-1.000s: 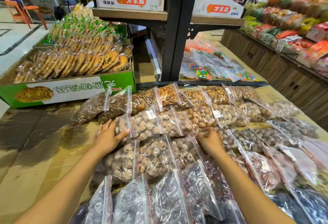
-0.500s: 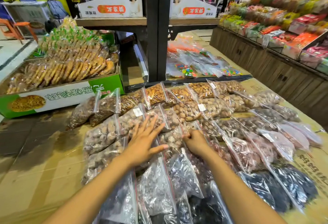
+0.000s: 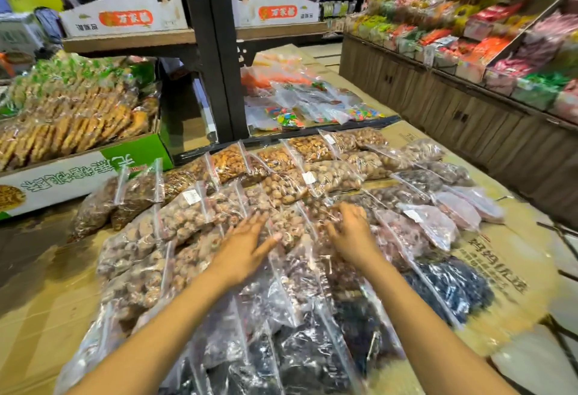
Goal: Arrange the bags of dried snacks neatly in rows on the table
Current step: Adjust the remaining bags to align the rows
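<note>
The table (image 3: 47, 307) (cardboard-covered) is spread with overlapping rows of clear snack bags (image 3: 331, 175). The left hand (image 3: 247, 244) is laid flat, fingers spread, on a middle-row bag (image 3: 287, 225). The right hand (image 3: 350, 232) is curled over the neighbouring bag; a grip cannot be told

The packets on the right-hand shelves (image 3: 488, 34) are smeared by motion blur; the dark snack bags (image 3: 281, 363) are cut off by the bottom edge; the left hand (image 3: 247, 244) is blurred.
</note>
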Demonstrator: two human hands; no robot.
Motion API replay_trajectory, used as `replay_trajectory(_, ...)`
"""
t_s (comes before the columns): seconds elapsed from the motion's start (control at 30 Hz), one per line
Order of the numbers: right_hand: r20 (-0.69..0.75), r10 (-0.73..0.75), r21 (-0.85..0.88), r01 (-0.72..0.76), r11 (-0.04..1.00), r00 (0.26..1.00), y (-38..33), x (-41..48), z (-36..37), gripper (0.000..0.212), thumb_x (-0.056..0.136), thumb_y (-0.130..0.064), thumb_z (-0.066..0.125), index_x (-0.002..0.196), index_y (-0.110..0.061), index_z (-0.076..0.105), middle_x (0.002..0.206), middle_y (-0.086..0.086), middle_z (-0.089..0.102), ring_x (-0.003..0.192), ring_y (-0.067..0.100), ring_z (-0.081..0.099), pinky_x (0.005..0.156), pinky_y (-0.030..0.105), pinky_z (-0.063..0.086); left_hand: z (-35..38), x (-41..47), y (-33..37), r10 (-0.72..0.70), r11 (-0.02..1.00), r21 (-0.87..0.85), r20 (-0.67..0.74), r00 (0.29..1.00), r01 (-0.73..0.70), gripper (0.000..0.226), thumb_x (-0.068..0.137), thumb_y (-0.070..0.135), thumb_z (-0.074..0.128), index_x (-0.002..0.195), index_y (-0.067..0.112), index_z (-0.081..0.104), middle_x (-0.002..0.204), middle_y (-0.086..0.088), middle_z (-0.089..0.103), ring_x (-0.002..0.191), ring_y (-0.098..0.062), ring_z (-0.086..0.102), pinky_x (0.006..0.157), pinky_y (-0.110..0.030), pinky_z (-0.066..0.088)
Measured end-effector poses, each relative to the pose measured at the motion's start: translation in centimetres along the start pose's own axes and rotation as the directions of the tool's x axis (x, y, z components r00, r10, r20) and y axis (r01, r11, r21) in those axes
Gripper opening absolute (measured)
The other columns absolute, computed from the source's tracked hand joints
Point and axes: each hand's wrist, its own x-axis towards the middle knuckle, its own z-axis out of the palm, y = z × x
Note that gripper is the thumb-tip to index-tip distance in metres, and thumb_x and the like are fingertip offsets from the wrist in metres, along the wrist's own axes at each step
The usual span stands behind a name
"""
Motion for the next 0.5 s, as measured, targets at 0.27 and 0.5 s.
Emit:
replay_trajectory(0.27, -0.088, 0.043, -0.345, -0.071, 0.936, 0.995, 9.9, 2.9, -7.7, 0.045, 0.091, -0.034, 0.055, 0.119, 0.000, 0.046, 0.120, 0.024, 0.052, 0.115, 0.039, 0.041, 0.094, 0.048, 0.036, 6.9, 4.8, 12.4, 0.012, 0.987, 0.157, -0.019, 1.000, -0.009, 0.082, 0.086, 0.071, 0.025, 0.150, 0.032, -0.008, 0.147, 0.001, -0.025, 0.143, -0.022, -0.013, 0.118, -0.047, -0.003)
replay_trajectory(0.5, 0.017, 0.071, -0.422, -0.057, 0.905, 0.997, 17.7, 3.2, -9.5, 0.075, 0.090, -0.062, 0.022, 0.138, -0.006, 0.034, 0.144, 0.018, 0.036, 0.134, 0.039, 0.029, 0.110, 0.051, 0.026, 14.1, 8.5, 16.9, -0.122, 0.970, 0.203, -0.082, 0.989, 0.137, 0.081, 0.086, 0.073, 0.019, 0.151, 0.029, -0.002, 0.155, 0.000, -0.018, 0.146, -0.022, -0.011, 0.115, -0.041, -0.006)
